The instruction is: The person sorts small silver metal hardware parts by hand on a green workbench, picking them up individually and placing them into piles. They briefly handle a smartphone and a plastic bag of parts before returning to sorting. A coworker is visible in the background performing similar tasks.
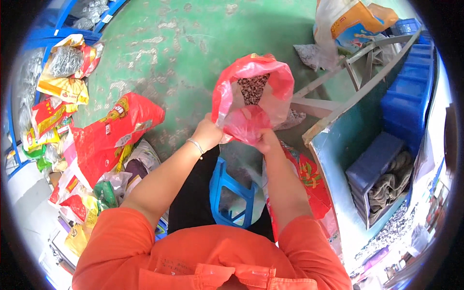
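Observation:
Straight ahead on the floor stands a red and white plastic sack (278, 84), its mouth wide and the rim folded outward. Deep inside lie many small dark and pale pieces (252, 89), too small to name. My left hand (209, 134) is closed on the sack's near left rim. My right hand (266, 140) pinches a bunched stretch of thin pink plastic (245, 123) at the near side of the mouth. Whether this plastic is part of the sack or a separate bag, I cannot tell. My fingertips are partly hidden by it.
A blue plastic stool (220, 193) is between my legs. To the right stands a table (333, 154) with blue bins (408, 92) and crumpled cloth (391, 186). Packaging bags (113, 133) pile up at left beside a blue rack (60, 31). Another large bag (345, 26) stands far right.

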{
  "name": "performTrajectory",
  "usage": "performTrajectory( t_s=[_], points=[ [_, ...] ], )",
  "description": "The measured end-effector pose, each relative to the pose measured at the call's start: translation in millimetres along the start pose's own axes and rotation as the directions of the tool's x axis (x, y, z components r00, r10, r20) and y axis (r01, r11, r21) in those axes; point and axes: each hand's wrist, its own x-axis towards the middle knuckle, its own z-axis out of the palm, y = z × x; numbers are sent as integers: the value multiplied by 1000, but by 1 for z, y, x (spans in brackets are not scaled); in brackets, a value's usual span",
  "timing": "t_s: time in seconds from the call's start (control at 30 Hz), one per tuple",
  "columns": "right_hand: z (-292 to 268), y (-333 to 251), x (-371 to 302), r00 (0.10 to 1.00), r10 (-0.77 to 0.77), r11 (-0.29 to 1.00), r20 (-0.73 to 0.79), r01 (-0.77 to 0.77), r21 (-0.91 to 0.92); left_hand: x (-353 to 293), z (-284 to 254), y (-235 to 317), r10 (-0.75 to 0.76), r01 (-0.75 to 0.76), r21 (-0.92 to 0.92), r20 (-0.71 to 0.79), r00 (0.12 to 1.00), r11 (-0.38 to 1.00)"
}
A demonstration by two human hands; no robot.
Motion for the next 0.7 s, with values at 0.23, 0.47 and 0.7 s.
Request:
performTrajectory(
  t_s=[0.23,0.47,0.7],
  points=[
    [-57,13,-12,898,-439,210,-27,74,-975,40,56,-111,94,-166,309,235,967,936],
    [-7,-30,-90,909,-166,919,-381,2,-394,-72,18,44,-45,82,-255,148,988,963],
    [-40,-48,-95,949,-193,956,-249,124,-268,-106,33,70,-315,367,21,561,766,930]
  ],
)
